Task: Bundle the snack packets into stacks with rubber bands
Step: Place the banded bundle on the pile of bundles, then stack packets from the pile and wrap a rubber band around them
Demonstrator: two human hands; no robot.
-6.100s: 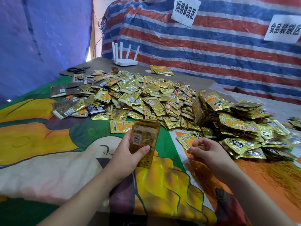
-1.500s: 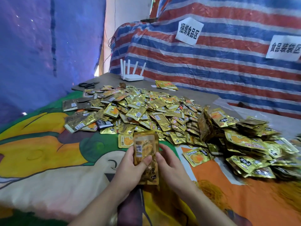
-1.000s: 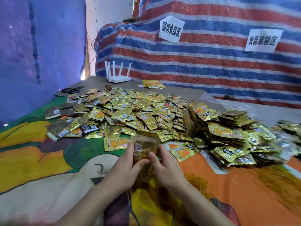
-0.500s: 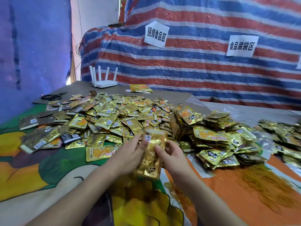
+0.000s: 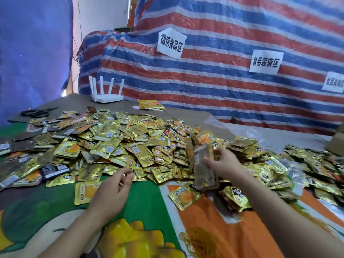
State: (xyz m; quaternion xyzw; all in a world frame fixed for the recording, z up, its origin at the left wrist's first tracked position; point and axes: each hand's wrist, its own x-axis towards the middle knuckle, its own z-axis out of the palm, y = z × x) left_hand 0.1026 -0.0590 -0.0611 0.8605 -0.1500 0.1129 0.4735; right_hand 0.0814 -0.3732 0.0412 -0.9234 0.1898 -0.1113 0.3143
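My right hand (image 5: 222, 164) grips a blurred stack of gold snack packets (image 5: 203, 168), held upright above the near edge of a heap of bundled stacks (image 5: 245, 155). My left hand (image 5: 113, 189) hovers over the cloth with fingers loosely curled and nothing in it, just in front of the wide pile of loose gold packets (image 5: 115, 142). Two single packets lie on the cloth, one by my left hand (image 5: 83, 190) and one below my right hand (image 5: 184, 195). A tangle of yellow rubber bands (image 5: 199, 241) lies near the front right.
A colourful printed cloth (image 5: 149, 202) covers the table. More bundles (image 5: 316, 164) lie at far right. A white router (image 5: 107, 94), black scissors (image 5: 35, 113) and a few packets (image 5: 150, 104) sit at the back. A striped tarp (image 5: 223, 81) with paper signs hangs behind.
Both hands held the stack together in front of me; now my left hand has let go and my right hand has carried the stack to the right toward the bundled heap.
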